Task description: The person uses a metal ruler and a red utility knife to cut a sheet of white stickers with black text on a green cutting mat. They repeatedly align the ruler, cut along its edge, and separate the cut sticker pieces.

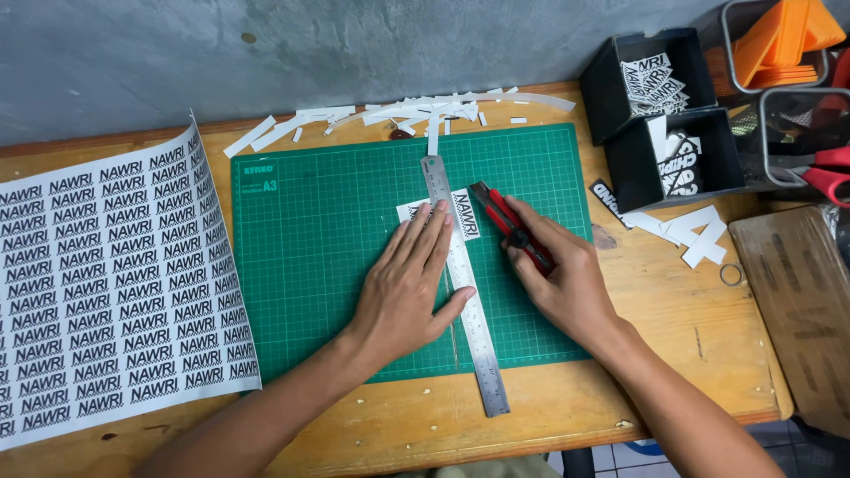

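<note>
The left hand [409,288] lies flat, fingers spread, pressing a steel ruler [462,283] down onto a green cutting mat [328,265], while the right hand [558,274] is closed round a red utility knife [512,226] whose blade tip sits against the ruler's right edge, on a small printed sticker strip [464,212] half tucked under the ruler. The hands are close but not touching, with the ruler between them.

The main worry from where I stand is the left thumb: it pokes out to the ruler's edge, low on the side the blade runs along. If the knife rides up over the thin steel, that thumb looks to be in its path. The ruler is also held mostly at mid-length, so a sideways push from the knife could pivot it and spoil the cut. The strip itself is small and could creep under the ruler.

A large printed sticker sheet [115,283] curls at the left of the tabletop [655,354], paper offcuts [398,113] litter the far edge, and black boxes [660,115] of cut stickers stand at right.
</note>
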